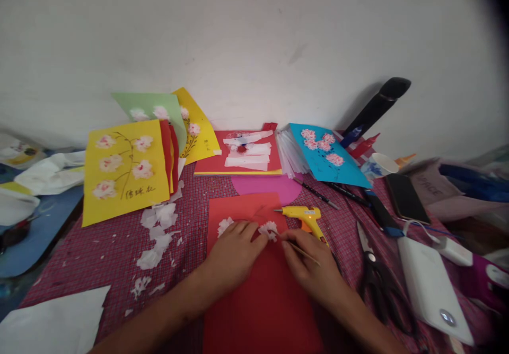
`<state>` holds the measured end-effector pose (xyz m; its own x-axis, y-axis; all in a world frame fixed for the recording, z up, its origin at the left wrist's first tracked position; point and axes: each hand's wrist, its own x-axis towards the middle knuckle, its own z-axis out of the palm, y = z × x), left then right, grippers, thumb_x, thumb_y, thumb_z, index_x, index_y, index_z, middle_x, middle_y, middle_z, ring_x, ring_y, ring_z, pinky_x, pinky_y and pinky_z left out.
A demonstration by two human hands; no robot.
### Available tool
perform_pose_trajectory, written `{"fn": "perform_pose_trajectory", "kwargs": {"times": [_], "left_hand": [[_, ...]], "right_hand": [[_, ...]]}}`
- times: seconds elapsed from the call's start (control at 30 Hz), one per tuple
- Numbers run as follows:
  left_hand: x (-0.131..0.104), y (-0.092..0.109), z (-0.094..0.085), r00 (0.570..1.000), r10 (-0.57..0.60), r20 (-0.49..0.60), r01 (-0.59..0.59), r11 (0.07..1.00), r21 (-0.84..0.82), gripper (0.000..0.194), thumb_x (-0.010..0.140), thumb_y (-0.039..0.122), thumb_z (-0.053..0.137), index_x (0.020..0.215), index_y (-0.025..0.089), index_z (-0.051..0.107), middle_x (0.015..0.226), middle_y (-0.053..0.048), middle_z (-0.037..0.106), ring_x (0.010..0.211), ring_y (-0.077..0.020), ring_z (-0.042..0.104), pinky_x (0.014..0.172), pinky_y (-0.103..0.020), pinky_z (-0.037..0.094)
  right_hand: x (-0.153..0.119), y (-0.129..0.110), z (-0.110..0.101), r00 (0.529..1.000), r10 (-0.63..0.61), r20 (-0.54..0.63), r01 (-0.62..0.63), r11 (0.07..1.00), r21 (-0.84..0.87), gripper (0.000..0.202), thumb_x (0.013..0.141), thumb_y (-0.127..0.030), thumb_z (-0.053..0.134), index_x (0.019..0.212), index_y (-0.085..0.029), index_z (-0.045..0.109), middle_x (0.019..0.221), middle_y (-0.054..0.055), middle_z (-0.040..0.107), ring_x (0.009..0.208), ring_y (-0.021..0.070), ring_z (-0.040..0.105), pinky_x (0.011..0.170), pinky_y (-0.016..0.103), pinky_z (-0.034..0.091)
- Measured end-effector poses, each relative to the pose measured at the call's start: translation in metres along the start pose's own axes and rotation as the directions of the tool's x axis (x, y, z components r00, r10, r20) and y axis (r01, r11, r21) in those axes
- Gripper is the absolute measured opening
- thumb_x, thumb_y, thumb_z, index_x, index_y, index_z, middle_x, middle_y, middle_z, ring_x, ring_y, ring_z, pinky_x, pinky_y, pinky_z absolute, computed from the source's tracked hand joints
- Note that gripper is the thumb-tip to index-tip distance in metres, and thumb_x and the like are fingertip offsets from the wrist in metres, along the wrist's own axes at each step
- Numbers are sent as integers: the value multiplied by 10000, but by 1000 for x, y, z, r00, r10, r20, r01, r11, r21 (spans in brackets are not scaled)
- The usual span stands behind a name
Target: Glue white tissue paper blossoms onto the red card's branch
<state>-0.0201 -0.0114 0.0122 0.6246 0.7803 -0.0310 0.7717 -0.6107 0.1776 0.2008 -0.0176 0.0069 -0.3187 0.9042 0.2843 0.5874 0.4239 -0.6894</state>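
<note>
A sheet of red paper [262, 301] lies in front of me with white paper flowers on it. My left hand [234, 250] rests palm down on the sheet, fingers stretched out and a little bent, thumb beside the right-hand flower [268, 230]. It partly covers the left-hand flower [225, 226]. In my right hand [312, 261], a thin wooden stick [304, 253] is pinched, its tip touching or very near the right-hand flower. Faint branch-like lines show on the paper above my hands. A yellow hot glue gun [304, 213] lies just beyond my right hand.
Finished flower cards stand at the back, including a yellow card [125, 168] and a blue card [328, 152]. White paper scraps [157, 232] lie to the left. On the right are black scissors [377, 280], a white power bank [433, 285], a phone [407, 197] and a paper cup [379, 166].
</note>
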Motion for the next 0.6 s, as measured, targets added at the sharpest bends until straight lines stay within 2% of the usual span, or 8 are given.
{"fn": "perform_pose_trajectory", "kwargs": {"times": [0.2, 0.6], "left_hand": [[7, 0, -4, 1000, -30, -6, 30, 1000, 6, 472, 988, 154, 490, 1445, 267, 461, 1166, -73, 640, 1047, -282, 595, 911, -443, 490], [5, -2, -2, 1000, 11, -5, -11, 999, 52, 381, 983, 174, 524, 1358, 238, 540, 1212, -83, 621, 1086, -295, 573, 918, -453, 483]], "right_hand": [[2, -1, 0, 1000, 28, -1, -28, 1000, -1, 132, 961, -175, 517, 952, -214, 643, 828, 19, 714, 720, 177, 673, 669, 284, 482], [4, -4, -2, 998, 50, -30, -47, 996, 81, 140, 961, -180, 526, 915, -219, 653, 794, 9, 719, 689, 167, 676, 635, 268, 478]]}}
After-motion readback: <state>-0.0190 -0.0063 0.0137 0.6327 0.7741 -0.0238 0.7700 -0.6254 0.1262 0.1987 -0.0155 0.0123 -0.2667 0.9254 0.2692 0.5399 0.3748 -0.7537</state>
